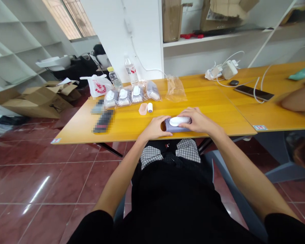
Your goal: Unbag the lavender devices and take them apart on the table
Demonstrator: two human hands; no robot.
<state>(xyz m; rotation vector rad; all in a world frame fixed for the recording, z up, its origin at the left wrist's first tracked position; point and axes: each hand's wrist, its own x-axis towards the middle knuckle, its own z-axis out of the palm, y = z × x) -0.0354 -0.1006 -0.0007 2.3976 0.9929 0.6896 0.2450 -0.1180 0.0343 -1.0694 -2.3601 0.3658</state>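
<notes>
A small grey-purple case with a white oval part on top rests near the front edge of the yellow table. My left hand grips its left end with curled fingers. My right hand wraps over its right side and top. Just beyond the hands stand a small pink cup and a small white cylinder.
Several clear bags with white-and-grey items line the table's far left, beside two bottles, a white plastic bag and an empty clear bag. A phone, chargers and cables lie right. Another person's arm rests at the right edge.
</notes>
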